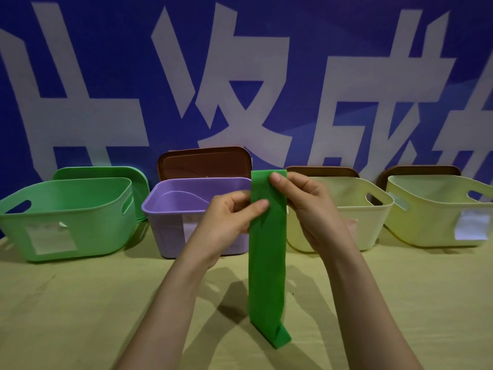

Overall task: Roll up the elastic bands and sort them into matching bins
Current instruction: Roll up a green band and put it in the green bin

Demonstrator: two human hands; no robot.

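Currently holding the green elastic band [267, 263] upright over the table [80, 303], gripped near its top by both hands. With the left hand [226, 225], pinches the band's left edge a little below the top, thumb laid across the front and fingers curled behind. With the right hand [312, 206], pinches the top right corner, thumb tip pressed on the front just under the upper edge, the other fingers tucked behind the strip. Narrow grip on both sides, closed on the band and nothing else.

Hangs flat and straight from that grip, with most of its length below the hands and between the two forearms. Touches the table's yellowish cloth at the lower end, bent there into a short fold pointing right. Stands nearer the camera than the row of bins and covers, from this view, the gap between the purple bin [170, 209] and the cream bin [354, 222], its top edge about level with their back rims.

Further along the row: a green bin [66, 209] at far left, well apart from the band, and a pale yellow bin [426, 209] at far right. White labels [52, 236] on the fronts of the green, purple and pale yellow bins. Propped behind: a green lid [106, 172] behind the green bin, brown lids [204, 162] behind the other three. At the back, a blue banner [106, 49] with large white characters.
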